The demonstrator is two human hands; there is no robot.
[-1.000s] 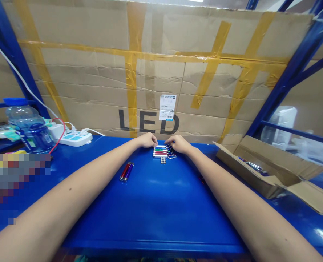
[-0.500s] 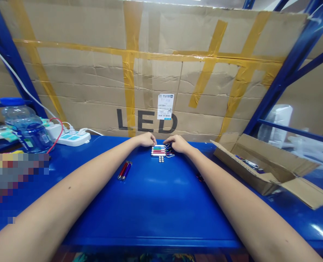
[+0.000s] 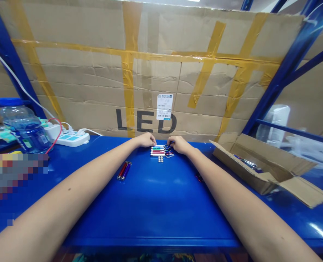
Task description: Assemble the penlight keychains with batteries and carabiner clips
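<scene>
Several slim metal tubes [image 3: 157,151], silver, blue, green and red, lie side by side in a stack-like row at the back of the table. Small clips and cords [image 3: 169,151] hang off their right ends. My left hand [image 3: 147,139], fingers curled down, is at the left end of the farthest tube. At the clip end, my right hand [image 3: 178,144] has its fingers bent and pressed together. What the fingertips hold is too small to tell. Just in front of the row sit several small silver round pieces [image 3: 160,159]. Nearer my left forearm lie a red tube [image 3: 122,170] and a purple tube [image 3: 126,171].
On the blue table [image 3: 150,211], an open cardboard box [image 3: 259,182] with metal items stands right. Dark red-and-black pieces [image 3: 198,177] show beside my right forearm. A power strip [image 3: 74,138] and bottle [image 3: 25,127] are left. A large carton [image 3: 96,83] walls the back.
My right hand's fingers have drawn slightly to the right and closer together at the clip end. My left hand stays almost the same. The view has shifted slightly.
</scene>
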